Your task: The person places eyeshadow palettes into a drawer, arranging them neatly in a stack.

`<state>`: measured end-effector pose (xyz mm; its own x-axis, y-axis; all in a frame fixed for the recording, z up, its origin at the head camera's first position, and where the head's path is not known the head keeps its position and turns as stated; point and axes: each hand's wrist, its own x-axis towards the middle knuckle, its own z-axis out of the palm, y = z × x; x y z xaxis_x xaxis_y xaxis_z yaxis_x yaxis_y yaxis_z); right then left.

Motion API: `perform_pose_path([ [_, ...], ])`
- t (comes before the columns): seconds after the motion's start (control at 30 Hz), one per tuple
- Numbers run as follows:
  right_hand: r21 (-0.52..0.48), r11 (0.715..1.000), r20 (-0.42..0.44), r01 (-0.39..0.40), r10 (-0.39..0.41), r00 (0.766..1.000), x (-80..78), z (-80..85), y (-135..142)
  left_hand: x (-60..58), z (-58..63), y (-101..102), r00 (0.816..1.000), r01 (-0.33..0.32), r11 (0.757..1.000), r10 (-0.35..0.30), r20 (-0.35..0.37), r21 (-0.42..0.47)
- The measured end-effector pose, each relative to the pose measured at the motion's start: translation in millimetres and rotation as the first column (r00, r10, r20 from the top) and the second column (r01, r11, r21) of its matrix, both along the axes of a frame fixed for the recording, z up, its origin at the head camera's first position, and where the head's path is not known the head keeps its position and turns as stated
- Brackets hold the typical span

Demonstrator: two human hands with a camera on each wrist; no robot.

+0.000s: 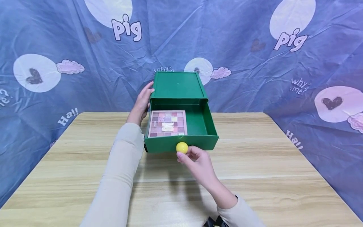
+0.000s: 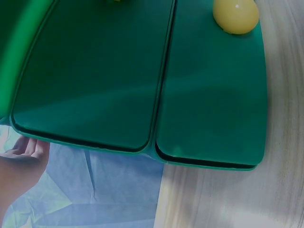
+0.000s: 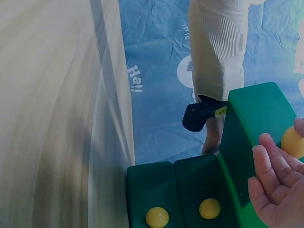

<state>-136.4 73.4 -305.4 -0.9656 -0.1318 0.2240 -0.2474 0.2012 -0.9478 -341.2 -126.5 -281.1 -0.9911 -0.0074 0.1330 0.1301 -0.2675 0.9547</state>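
Note:
A green drawer cabinet (image 1: pixel 178 83) stands on the table with its top drawer (image 1: pixel 201 142) pulled out. In the left part of that drawer lies an eyeshadow palette (image 1: pixel 168 123) with pink and purple squares. My right hand (image 1: pixel 199 164) pinches the round yellow knob (image 1: pixel 181 147) on the drawer's front between thumb and fingers; in the right wrist view the knob (image 3: pixel 293 142) is partly behind the thumb. Against the cabinet's left side rests my left hand (image 1: pixel 141 102), its fingers extended along the wall near the top.
Two lower drawers (image 3: pixel 151 185) with yellow knobs (image 3: pixel 157 217) sit below the pulled-out one. The wooden table (image 1: pixel 269 173) reaches around the cabinet, with a blue printed cloth (image 1: pixel 227 37) hanging behind and at the sides. A black wrist device (image 3: pixel 197 116) is on the left arm.

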Motion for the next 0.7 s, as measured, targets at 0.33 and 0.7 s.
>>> perform_pose_path([
  [0.33,-0.007,1.000,-0.062,-0.022,0.022,0.998,-18.2,-6.8,2.4,1.1,1.5,1.3,1.000,-0.010,1.000,0.010,0.009,0.012],
  [0.7,-0.022,0.999,-0.073,-0.036,0.035,0.997,-41.5,-0.9,1.6,1.6,0.8,2.6,1.000,-0.014,1.000,0.014,-0.008,0.015],
])
